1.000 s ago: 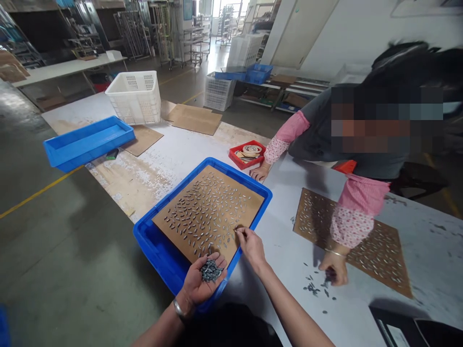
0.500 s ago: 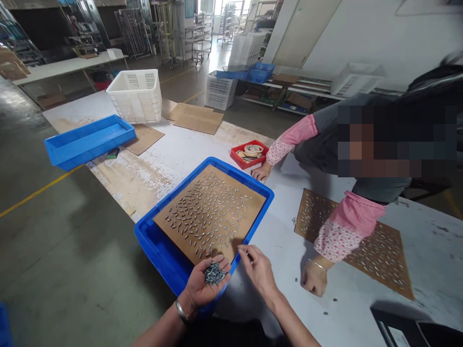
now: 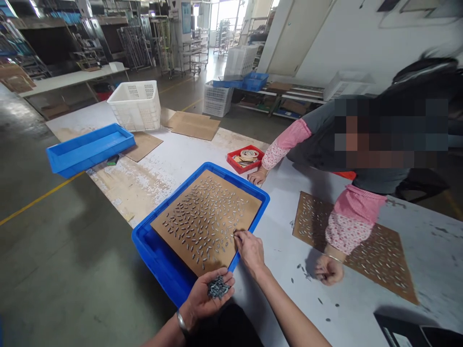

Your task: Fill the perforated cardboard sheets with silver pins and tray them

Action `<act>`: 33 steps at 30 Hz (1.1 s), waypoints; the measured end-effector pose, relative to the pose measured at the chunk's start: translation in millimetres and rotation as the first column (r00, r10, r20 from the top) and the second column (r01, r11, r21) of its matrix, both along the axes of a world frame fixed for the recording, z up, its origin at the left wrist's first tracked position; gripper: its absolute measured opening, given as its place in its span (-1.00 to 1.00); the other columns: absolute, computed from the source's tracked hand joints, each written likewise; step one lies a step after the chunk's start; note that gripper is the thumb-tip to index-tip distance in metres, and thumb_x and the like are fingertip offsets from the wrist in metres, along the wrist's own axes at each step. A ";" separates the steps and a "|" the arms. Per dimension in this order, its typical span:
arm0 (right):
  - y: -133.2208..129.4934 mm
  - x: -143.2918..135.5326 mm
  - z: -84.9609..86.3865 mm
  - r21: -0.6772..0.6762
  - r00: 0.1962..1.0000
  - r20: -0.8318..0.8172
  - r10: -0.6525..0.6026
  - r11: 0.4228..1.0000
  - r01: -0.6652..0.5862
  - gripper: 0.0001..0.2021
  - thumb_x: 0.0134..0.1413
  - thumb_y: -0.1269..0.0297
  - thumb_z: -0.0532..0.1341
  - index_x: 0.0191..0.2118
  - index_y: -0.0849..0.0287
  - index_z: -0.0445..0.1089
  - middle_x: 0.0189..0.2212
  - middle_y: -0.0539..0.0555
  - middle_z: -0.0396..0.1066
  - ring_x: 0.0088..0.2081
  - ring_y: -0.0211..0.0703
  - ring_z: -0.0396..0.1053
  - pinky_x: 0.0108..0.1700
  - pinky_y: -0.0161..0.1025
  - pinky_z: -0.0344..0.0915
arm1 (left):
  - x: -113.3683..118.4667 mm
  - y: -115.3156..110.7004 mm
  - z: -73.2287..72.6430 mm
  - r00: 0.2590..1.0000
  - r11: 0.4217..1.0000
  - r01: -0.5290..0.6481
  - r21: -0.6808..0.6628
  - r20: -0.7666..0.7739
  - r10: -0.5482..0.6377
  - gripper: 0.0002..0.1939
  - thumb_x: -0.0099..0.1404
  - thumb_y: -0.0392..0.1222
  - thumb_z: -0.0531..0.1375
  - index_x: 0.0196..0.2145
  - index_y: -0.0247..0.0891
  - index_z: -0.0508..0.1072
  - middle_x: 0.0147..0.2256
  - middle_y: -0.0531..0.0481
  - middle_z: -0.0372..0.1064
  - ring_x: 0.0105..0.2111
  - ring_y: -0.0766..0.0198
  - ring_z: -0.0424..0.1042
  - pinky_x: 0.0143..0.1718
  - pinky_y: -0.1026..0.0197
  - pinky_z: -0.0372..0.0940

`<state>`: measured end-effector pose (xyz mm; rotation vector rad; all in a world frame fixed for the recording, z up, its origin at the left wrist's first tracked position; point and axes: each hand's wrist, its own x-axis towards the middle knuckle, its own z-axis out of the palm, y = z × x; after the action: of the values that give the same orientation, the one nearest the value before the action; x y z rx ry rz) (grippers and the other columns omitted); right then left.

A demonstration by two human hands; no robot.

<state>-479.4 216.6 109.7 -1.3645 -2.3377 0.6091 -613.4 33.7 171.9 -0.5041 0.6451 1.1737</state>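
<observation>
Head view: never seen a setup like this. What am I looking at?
No robot here: the camera sits on a person's head, facing forward and down over two bare hands. The left hand is palm up, holding many small grey pieces. The right hand is at the edge of a brown board covered in similar pieces, set at a blue tray; any piece held there is too small to tell. The table also bears a red box and a white basket.
</observation>
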 end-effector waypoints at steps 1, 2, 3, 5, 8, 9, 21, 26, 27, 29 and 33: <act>2.1 -3.1 -2.6 0.003 1.000 0.009 0.009 1.000 -0.009 -0.76 0.29 0.20 0.10 -0.27 0.09 0.51 -0.27 0.16 0.51 -0.25 -0.03 0.40 -0.16 -0.13 0.14 | -1.6 -1.4 -1.7 1.000 1.000 -0.007 0.020 0.012 0.007 -0.90 0.31 -0.34 0.28 -0.21 -0.39 0.57 -0.24 -0.17 0.60 -0.20 0.19 0.59 -0.05 0.17 0.40; 3.0 -5.8 -4.6 0.006 1.000 0.008 0.015 1.000 -0.015 -0.77 0.29 0.22 0.11 -0.29 0.10 0.49 -0.29 0.16 0.50 -0.25 -0.03 0.39 -0.16 -0.14 0.12 | -3.2 -2.6 -3.3 1.000 0.999 -0.013 0.037 0.022 0.012 -0.90 0.31 -0.34 0.29 -0.21 -0.39 0.57 -0.24 -0.17 0.60 -0.20 0.20 0.59 -0.05 0.18 0.41; 2.9 -8.2 -5.9 0.010 1.000 -0.001 0.018 1.000 -0.018 -0.79 0.28 0.24 0.11 -0.30 0.11 0.48 -0.30 0.16 0.50 -0.25 -0.03 0.39 -0.16 -0.14 0.11 | -4.9 -3.4 -4.7 1.000 0.999 -0.019 0.046 0.025 0.018 -0.90 0.31 -0.34 0.29 -0.21 -0.39 0.57 -0.24 -0.17 0.60 -0.21 0.20 0.59 -0.05 0.17 0.41; 1.2 -10.7 -7.1 0.020 1.000 -0.022 0.021 1.000 -0.020 -0.82 0.27 0.28 0.11 -0.29 0.11 0.46 -0.29 0.16 0.49 -0.21 -0.03 0.39 -0.14 -0.15 0.11 | -7.6 -3.7 -6.8 1.000 0.999 -0.027 0.029 0.009 0.027 -0.88 0.31 -0.33 0.29 -0.20 -0.40 0.57 -0.22 -0.17 0.60 -0.22 0.19 0.60 -0.06 0.15 0.43; -2.7 -4.5 -7.6 0.049 0.994 -0.106 -0.033 0.998 0.039 -0.80 0.32 0.24 0.08 -0.24 0.11 0.44 -0.27 0.15 0.49 -0.20 -0.03 0.39 -0.10 -0.14 0.11 | -9.0 -0.5 -8.1 0.999 0.999 -0.023 -0.025 -0.024 0.022 -0.87 0.32 -0.33 0.27 -0.19 -0.42 0.58 -0.22 -0.20 0.62 -0.22 0.15 0.61 -0.08 0.12 0.45; -4.1 1.1 -8.4 0.064 0.985 -0.157 -0.076 0.994 0.086 -0.79 0.34 0.21 0.07 -0.22 0.11 0.44 -0.27 0.15 0.49 -0.20 -0.02 0.39 -0.08 -0.13 0.12 | -8.6 1.4 -7.8 0.999 0.999 -0.017 -0.042 -0.033 0.015 -0.87 0.33 -0.34 0.26 -0.19 -0.42 0.59 -0.21 -0.21 0.62 -0.20 0.13 0.62 -0.08 0.10 0.46; 0.3 106.0 -49.6 0.191 0.854 -0.269 -0.446 0.844 0.501 -0.52 0.45 -0.07 -0.06 -0.22 0.15 0.44 -0.26 0.20 0.54 -0.22 -0.01 0.44 -0.07 -0.10 0.19 | 29.7 24.2 -6.8 0.990 0.990 0.128 -0.065 -0.057 -0.131 -0.81 0.37 -0.35 0.23 -0.13 -0.47 0.60 -0.06 -0.29 0.61 -0.08 0.01 0.61 0.02 0.03 0.47; 8.1 128.6 -71.0 0.174 0.841 -0.244 -0.483 0.831 0.528 -0.40 0.45 -0.17 -0.13 -0.22 0.21 0.46 -0.26 0.24 0.55 -0.23 -0.01 0.45 -0.10 -0.10 0.21 | 50.0 26.7 -7.3 0.984 0.984 0.140 -0.111 -0.098 -0.151 -0.82 0.33 -0.37 0.27 -0.12 -0.45 0.59 -0.02 -0.31 0.58 -0.04 0.00 0.60 0.02 0.05 0.48; 8.9 132.0 -74.5 0.173 0.839 -0.241 -0.488 0.829 0.532 -0.39 0.45 -0.17 -0.14 -0.22 0.21 0.46 -0.27 0.24 0.55 -0.23 -0.01 0.45 -0.10 -0.10 0.21 | 53.0 27.1 -7.6 0.982 0.983 0.138 -0.123 -0.110 -0.151 -0.82 0.32 -0.37 0.28 -0.12 -0.44 0.60 -0.03 -0.31 0.59 -0.05 0.00 0.60 0.02 0.05 0.49; 10.1 137.8 -80.1 0.173 0.835 -0.236 -0.497 0.824 0.539 -0.36 0.45 -0.19 -0.16 -0.23 0.21 0.46 -0.27 0.24 0.55 -0.23 -0.01 0.46 -0.11 -0.10 0.21 | 58.1 28.0 -9.0 0.980 0.983 0.130 -0.133 -0.134 -0.148 -0.83 0.31 -0.38 0.30 -0.14 -0.43 0.60 -0.05 -0.30 0.60 -0.05 0.00 0.61 0.03 0.04 0.48; 14.3 145.4 -85.1 0.175 0.829 -0.229 -0.511 0.816 0.551 -0.33 0.44 -0.21 -0.19 -0.24 0.22 0.46 -0.29 0.24 0.54 -0.26 -0.01 0.46 -0.15 -0.11 0.23 | 65.7 30.8 -14.3 0.979 0.985 0.108 -0.136 -0.158 -0.129 -0.85 0.31 -0.36 0.31 -0.16 -0.43 0.61 -0.07 -0.31 0.60 -0.06 -0.01 0.61 0.03 0.04 0.48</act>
<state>-334.0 230.9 24.5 -1.6760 -1.7015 0.2521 -547.7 64.5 157.6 -0.4710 0.8864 1.0729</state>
